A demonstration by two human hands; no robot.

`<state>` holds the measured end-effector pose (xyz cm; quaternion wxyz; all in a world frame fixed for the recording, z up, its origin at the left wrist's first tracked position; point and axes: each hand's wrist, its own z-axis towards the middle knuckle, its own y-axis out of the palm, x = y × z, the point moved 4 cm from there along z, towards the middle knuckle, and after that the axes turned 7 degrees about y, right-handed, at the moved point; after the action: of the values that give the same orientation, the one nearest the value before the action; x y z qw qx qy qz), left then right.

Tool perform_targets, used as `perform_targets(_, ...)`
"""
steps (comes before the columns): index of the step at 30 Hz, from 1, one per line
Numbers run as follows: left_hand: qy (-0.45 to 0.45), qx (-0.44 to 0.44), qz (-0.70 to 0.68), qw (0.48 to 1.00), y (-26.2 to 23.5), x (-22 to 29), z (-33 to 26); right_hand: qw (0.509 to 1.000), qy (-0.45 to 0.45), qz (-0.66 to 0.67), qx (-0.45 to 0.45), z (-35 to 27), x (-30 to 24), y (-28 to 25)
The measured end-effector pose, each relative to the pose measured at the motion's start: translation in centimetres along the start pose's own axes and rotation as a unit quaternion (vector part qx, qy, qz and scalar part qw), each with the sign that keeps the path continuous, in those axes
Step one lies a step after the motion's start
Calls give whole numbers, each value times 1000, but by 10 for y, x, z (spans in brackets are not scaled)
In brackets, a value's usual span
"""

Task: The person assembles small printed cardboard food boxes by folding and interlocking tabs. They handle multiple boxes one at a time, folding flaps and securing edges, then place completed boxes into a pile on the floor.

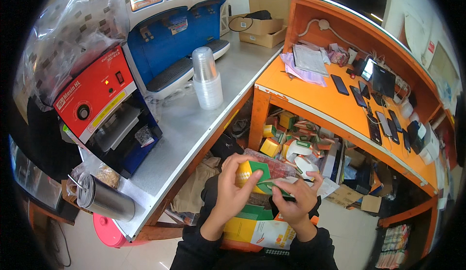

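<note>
Between my hands, above my lap, is a small yellow and green cardboard box (262, 168), partly folded, with a green flap standing out to the right. My left hand (229, 188) wraps its left side, thumb across the front. At its right, my right hand (294, 199) pinches the green flap between thumb and fingers. Flat printed box blanks (241, 230) in yellow, green, white and orange lie on my lap below. Beyond my hands, under the orange desk, several folded yellow and green boxes (270, 147) sit in a heap.
A steel counter (180, 133) runs along my left, carrying a red cup-sealing machine (97, 88), a metal tumbler (112, 201) and stacked clear cups (208, 88). The orange desk (310, 102) at right holds several phones (358, 97) and papers (310, 59). A pink bucket (108, 229) stands beneath the counter.
</note>
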<state>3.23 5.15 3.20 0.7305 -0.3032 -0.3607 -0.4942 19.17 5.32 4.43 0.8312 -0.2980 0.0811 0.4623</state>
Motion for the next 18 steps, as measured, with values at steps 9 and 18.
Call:
perform_targets(9, 21, -28, -27, 999, 6, 3, -11, 976, -167, -136, 19, -15, -4, 1)
perform_targets(18, 167, -122, 13, 978, 0, 19, -10, 949, 99, 215, -208, 6, 12, 2)
